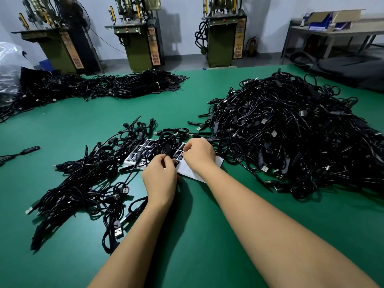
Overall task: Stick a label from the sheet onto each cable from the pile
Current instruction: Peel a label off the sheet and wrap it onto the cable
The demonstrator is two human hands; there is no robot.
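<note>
Our left hand (161, 179) pinches a black cable (168, 149) over the label sheet (187, 168) on the green table (197, 225). Our right hand (199, 154) curls at the sheet's edge; what it grasps, we cannot tell. The pile (291, 132) lies right.

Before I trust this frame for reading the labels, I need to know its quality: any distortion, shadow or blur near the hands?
Head view: wide-angle bending, the machines at the back lean outward. Light comes from behind the person, so both forearms throw soft shadows on the green table. The label sheet is partly hidden by the left hand and right hand, and its print is too small to read.
</note>
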